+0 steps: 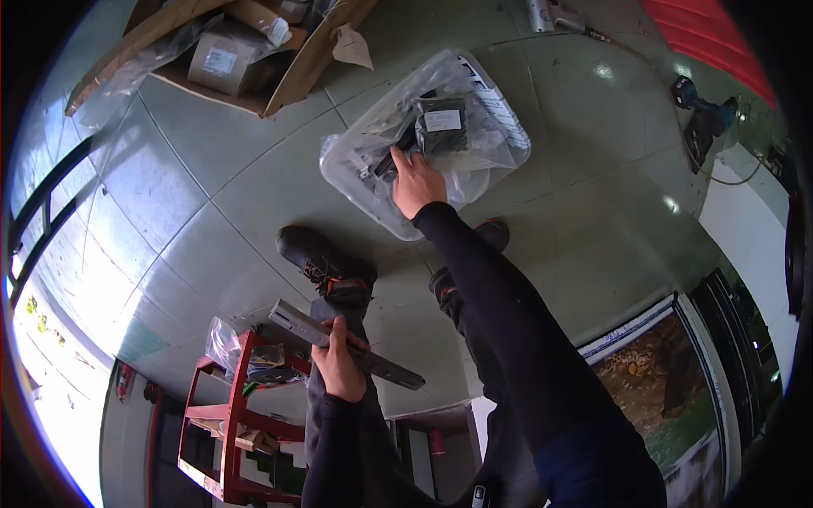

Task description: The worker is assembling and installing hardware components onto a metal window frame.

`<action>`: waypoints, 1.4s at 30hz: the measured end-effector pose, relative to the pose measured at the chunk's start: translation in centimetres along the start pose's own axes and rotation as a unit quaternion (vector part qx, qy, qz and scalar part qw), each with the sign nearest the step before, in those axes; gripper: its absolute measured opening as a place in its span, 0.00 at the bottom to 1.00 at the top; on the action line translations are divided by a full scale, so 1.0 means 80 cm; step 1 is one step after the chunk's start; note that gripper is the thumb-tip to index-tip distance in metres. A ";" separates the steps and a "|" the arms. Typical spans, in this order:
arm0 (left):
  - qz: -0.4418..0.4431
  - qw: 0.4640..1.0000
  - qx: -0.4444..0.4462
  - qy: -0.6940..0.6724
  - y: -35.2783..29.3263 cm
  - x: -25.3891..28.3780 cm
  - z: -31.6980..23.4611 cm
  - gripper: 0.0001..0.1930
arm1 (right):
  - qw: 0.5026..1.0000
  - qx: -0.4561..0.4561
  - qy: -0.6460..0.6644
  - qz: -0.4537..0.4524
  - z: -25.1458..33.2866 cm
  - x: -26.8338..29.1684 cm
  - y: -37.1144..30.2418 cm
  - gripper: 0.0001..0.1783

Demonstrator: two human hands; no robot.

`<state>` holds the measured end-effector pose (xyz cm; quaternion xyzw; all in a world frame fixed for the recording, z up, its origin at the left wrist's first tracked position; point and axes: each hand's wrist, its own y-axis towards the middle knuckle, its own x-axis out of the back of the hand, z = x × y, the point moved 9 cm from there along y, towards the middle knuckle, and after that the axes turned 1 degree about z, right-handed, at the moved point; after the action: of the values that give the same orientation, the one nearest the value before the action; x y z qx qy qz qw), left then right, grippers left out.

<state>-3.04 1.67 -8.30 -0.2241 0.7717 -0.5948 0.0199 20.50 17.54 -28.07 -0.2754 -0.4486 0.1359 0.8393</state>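
My left hand (340,364) is closed around a long grey metal channel bar (389,370) with holes along it, held at a slant above my left leg. My right hand (417,186) reaches into a translucent plastic bin (385,213). Its fingertips are pressed together at a narrow black piece (385,161); how they grip it cannot be made out. Beside those fingers lies a black packet with a white label (444,135). Clear plastic bags (491,127) fill much of the bin around it.
An open cardboard box (279,95) with wrapped parts stands at the far left. A red shelf rack (229,415) is at the lower left. A cordless power tool (710,118) and a cable lie at the right. My shoes (326,258) flank the bin's near side.
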 end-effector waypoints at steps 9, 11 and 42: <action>0.071 0.995 -0.029 -0.059 0.019 -0.041 -0.033 0.12 | 0.989 0.022 -0.108 0.101 0.052 -0.056 0.004 0.23; 0.062 0.997 -0.047 -0.022 0.019 -0.023 -0.037 0.12 | 0.994 -0.009 -0.068 0.090 0.066 -0.056 -0.005 0.18; 0.199 0.958 0.047 -0.199 0.022 -0.048 -0.039 0.29 | 0.772 -0.241 0.581 0.092 0.136 0.071 -0.297 0.14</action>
<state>-1.06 6.26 -9.91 -0.1784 0.7525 -0.5577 0.3016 14.22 4.68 -5.48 -0.5352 0.1336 -0.0854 0.8297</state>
